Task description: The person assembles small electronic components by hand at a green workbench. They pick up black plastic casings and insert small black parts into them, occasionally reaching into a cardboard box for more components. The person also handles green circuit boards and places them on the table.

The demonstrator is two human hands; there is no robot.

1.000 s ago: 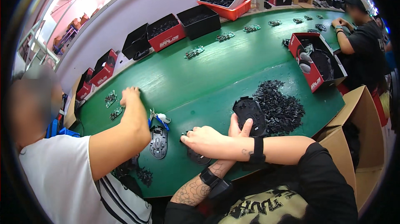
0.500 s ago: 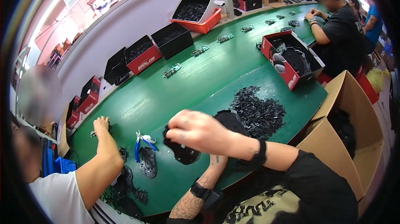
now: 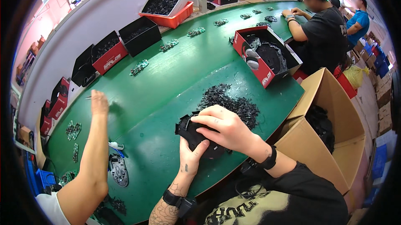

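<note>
A black plastic shell [image 3: 193, 138] is held above the green table [image 3: 167, 133], in front of the wearer and at the near-left edge of a pile of small black plastic pieces [image 3: 234, 101]. It is gripped at its lower left by the left hand [image 3: 189, 154], whose thumb is laid along its near side, and its upper side is grasped by the bent fingers and thumb of the right hand [image 3: 225, 126]. Whether a second part is stacked within the grip cannot be told. To the left, a grey-and-black oval base plate [image 3: 119, 170] is laid on the table, with a blue-handled tool [image 3: 118, 151] and a white bottle [image 3: 116, 145] just beyond it. A co-worker's hand [image 3: 99, 103] is stretched over the table farther left. Beyond the pile, a red-and-black box [image 3: 267, 76] is filled with dark parts, and an open cardboard carton [image 3: 319, 158] is placed at the right table edge. Green circuit boards [image 3: 168, 45] are spaced along the far side.
</note>
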